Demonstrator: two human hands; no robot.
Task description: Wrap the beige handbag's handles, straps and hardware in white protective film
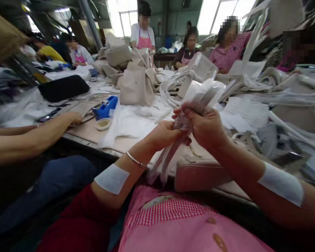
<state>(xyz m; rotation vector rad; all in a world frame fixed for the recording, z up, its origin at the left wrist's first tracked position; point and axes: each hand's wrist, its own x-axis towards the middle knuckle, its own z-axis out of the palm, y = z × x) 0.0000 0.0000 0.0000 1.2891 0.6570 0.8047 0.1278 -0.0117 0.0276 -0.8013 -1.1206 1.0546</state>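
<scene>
My left hand [166, 134] and my right hand [206, 124] are close together above the table's front edge, both closed on a plastic-wrapped strap [204, 92]. The strap is bunched in folds. White wrapping sticks up above my right hand, and two pale tails hang below my left hand. Under my wrists a beige bag [199, 175] lies at the table's edge, partly covered by my arms and the strap. White wrapping sheets [131, 122] are spread just left of my hands.
A blue tape dispenser [106, 106] and a tape roll [103, 124] lie to the left, near a co-worker's arm [42, 140]. Beige handbags [136, 84] are piled at the back, and a black case [64, 88] sits far left. Several people work around the table.
</scene>
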